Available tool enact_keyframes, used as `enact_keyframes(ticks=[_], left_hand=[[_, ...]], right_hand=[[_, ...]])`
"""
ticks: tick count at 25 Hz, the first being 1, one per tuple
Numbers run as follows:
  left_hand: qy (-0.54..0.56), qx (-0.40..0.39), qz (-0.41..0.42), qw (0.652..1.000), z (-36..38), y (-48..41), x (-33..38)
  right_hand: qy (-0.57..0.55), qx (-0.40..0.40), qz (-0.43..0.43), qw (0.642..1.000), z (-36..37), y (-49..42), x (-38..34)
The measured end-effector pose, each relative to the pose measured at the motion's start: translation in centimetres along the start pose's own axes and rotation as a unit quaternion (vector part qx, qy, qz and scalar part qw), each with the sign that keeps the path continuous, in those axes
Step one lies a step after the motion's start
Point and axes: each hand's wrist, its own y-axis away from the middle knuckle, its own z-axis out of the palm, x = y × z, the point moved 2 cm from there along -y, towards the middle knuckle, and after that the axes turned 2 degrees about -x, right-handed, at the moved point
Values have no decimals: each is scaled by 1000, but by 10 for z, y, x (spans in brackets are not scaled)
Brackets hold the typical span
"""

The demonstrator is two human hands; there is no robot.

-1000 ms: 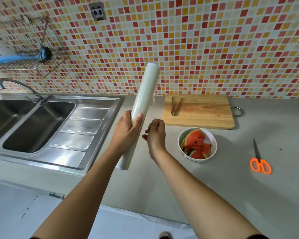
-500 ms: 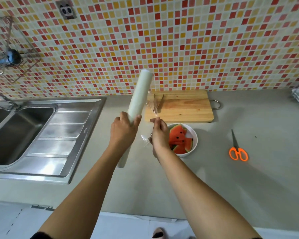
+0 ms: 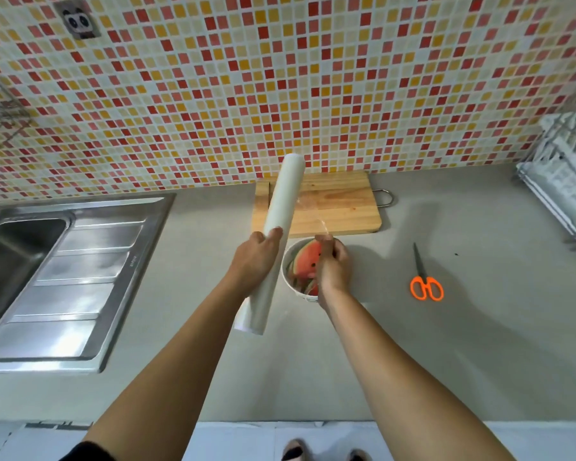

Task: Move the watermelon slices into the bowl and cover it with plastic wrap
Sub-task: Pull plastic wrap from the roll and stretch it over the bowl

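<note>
The watermelon slices lay in the white bowl, which stood on the surface just in front of the cutting board. The roll of plastic wrap was raised beside the left rim of the bowl. Its long axis ran steeply from your side up toward the tiled wall.

Your left hand gripped the roll near its middle, with the fingers closed around it. Your right hand hung over the right half of the bowl, and its fingers pinched the loose edge of the thin film that came off the roll.

I think the sheet had to be drawn to the right, across the axis of the roll, until it covered the whole rim. The orange scissors lay well apart on the right, nearer to your right hand.
</note>
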Motion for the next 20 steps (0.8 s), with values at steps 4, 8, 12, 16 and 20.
enact_keyframes(ticks=[4, 8, 12, 16, 20], left_hand=[[-16, -8, 32, 999, 34, -1, 16], [-2, -7, 46, 999, 57, -1, 29], [-18, -64, 30, 997, 70, -11, 45], [1, -101, 29, 994, 76, -20, 47], [19, -41, 14, 999, 68, -24, 30]], right_hand=[[44, 23, -39, 998, -47, -27, 3], [42, 46, -8, 998, -78, -44, 17], [30, 54, 11, 998, -99, -58, 20], [52, 52, 1, 997, -108, -71, 19], [107, 44, -8, 993, -111, -81, 23]])
